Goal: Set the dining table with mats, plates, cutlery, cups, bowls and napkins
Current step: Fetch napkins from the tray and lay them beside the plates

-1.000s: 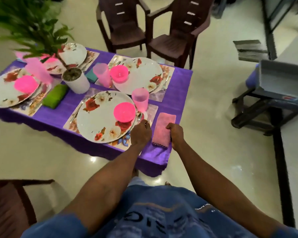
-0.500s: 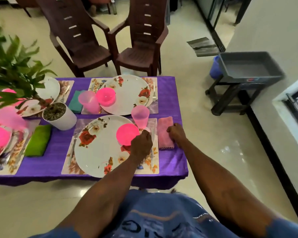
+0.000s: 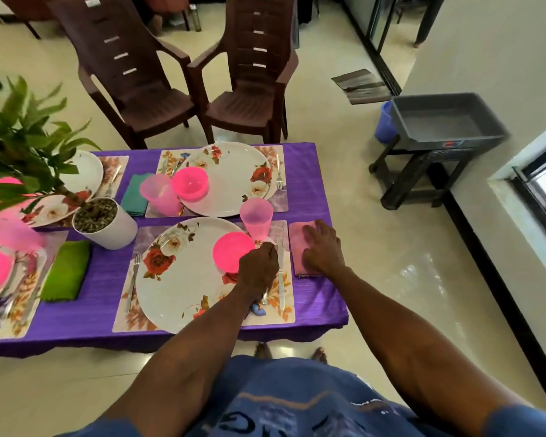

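Right hand (image 3: 323, 249) has flattened, fingers spread, onto pink napkin (image 3: 303, 249) at surface's right edge. Left hand (image 3: 259, 269) curled at spoon (image 3: 265, 296); grip uncertain. Visible settings look complete; only tidying left, probably.

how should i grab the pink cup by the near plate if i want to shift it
Take the pink cup round its side wall, about halfway up, coming from the right. It stands upright with its wider open mouth on top, so a wrap grip should hold. The pink bowl and left hand crowd its near-left side; the right, toward the pink napkin, is freer.
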`<state>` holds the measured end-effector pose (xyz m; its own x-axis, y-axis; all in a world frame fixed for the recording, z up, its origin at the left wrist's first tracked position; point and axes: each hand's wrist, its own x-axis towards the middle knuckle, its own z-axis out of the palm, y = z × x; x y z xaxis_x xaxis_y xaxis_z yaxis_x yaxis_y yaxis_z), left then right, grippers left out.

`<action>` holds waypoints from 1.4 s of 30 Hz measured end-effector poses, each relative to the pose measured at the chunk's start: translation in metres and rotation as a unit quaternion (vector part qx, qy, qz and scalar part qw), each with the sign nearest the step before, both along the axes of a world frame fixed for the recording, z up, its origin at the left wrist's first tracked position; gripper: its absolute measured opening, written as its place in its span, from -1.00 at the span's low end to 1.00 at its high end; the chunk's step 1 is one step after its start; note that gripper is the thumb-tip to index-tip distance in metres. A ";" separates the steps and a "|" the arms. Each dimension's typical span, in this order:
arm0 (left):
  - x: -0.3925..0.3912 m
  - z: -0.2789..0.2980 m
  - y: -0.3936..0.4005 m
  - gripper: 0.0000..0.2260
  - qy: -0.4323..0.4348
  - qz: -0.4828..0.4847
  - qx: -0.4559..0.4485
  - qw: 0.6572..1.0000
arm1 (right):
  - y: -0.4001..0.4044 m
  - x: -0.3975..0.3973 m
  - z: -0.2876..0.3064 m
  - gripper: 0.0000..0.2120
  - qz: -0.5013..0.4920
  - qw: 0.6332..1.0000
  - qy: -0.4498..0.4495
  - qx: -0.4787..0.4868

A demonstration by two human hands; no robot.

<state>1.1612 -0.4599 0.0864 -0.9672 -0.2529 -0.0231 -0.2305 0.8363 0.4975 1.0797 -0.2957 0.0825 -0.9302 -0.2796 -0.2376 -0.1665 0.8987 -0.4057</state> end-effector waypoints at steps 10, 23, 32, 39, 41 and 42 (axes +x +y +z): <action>-0.014 -0.001 0.005 -0.76 0.009 -0.082 -0.045 0.996 | 0.005 -0.009 -0.005 -0.20 0.140 0.972 -0.106 0.156; -0.017 -0.004 0.003 -0.76 0.014 -0.081 -0.059 0.995 | -0.002 -0.008 -0.001 -0.04 0.154 0.976 -0.118 0.103; -0.023 -0.002 0.023 -0.78 0.020 -0.061 -0.065 0.996 | 0.029 0.006 -0.002 -0.43 -0.032 0.996 0.033 -0.073; -0.040 -0.004 0.092 -0.78 0.006 -0.004 -0.073 0.997 | 0.081 -0.004 -0.010 -0.64 0.031 0.993 0.093 -0.071; -0.046 -0.005 0.129 -0.77 0.010 0.009 -0.056 0.998 | 0.112 -0.007 -0.014 -0.67 0.036 0.994 0.090 -0.057; -0.048 -0.005 0.146 -0.77 0.018 0.012 -0.047 0.999 | 0.126 -0.006 -0.017 -0.68 0.038 0.994 0.089 -0.052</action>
